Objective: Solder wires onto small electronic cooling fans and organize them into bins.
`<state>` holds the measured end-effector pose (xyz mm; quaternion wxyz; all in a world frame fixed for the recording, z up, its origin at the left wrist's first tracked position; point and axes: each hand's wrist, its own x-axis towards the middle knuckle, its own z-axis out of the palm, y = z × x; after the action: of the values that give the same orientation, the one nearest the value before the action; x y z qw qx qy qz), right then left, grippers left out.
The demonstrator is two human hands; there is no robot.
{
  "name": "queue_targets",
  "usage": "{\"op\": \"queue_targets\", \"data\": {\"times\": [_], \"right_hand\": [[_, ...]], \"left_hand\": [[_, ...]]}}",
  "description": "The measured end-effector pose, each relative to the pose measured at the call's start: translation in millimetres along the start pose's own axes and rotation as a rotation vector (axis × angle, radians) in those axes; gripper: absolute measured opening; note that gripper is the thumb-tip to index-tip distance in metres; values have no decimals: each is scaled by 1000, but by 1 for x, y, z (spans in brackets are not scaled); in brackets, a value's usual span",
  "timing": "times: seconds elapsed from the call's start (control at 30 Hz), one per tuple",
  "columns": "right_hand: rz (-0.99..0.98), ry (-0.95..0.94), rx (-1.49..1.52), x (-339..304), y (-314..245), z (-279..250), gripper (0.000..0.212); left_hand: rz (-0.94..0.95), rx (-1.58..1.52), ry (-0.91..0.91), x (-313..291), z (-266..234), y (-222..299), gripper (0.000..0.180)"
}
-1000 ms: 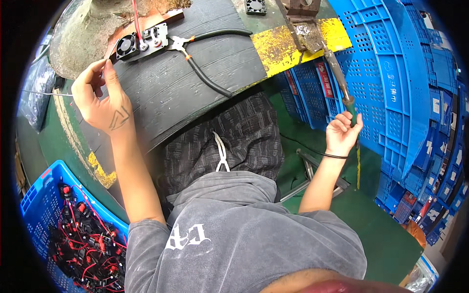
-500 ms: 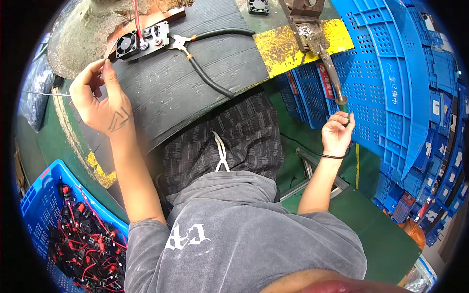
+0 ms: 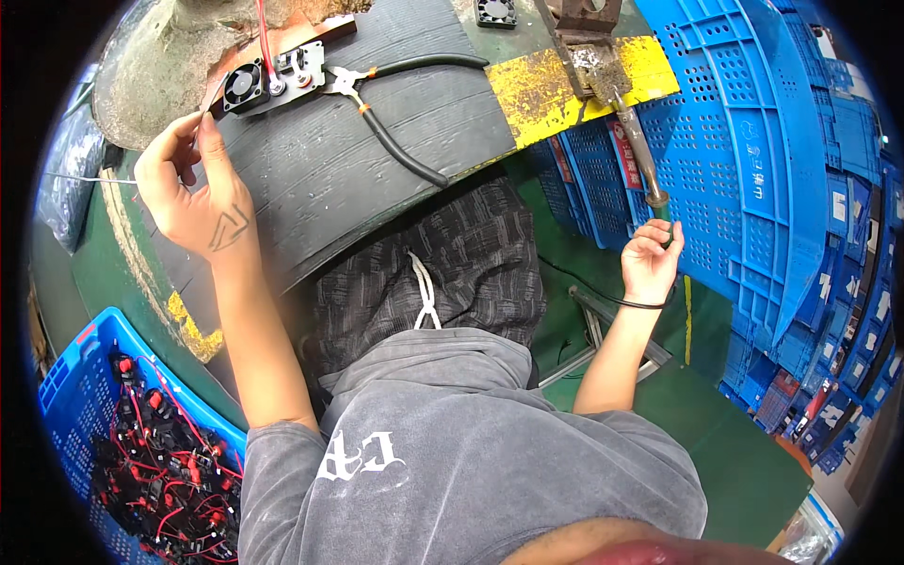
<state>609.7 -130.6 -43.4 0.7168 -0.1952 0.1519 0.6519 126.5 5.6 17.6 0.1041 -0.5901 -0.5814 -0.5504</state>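
My left hand is closed at the left of the bench, pinching a thin grey wire that looks like solder. Its fingertips are beside a small black fan on a plate assembly with metal terminals and a red wire. In my right hand is the green handle of a soldering iron. The iron slants up and away, its tip at a crusted metal rest on the bench's yellow edge. Black-handled pliers lie spread open against the assembly's right side.
A blue basket of black parts with red wires stands at lower left. Large blue perforated crates rise close to the iron on the right. Another small fan sits at the bench's far side. A black cable hangs below the right hand.
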Motion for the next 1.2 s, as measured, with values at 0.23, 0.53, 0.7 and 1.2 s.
{"op": "queue_targets", "data": {"times": [0.23, 0.53, 0.7, 1.2], "right_hand": [[-27, 30, -19, -9, -1, 3, 28], [-117, 50, -54, -22, 2, 15, 30], [-123, -52, -71, -19, 18, 29, 25], [-177, -356, -389, 33, 154, 80, 31]], "left_hand": [[-1, -12, 4, -1, -1, 2, 10], [-2, -39, 15, -5, -2, 0, 10], [27, 97, -3, 4, -7, 4, 13], [199, 175, -251, 1, -104, 18, 8]]}}
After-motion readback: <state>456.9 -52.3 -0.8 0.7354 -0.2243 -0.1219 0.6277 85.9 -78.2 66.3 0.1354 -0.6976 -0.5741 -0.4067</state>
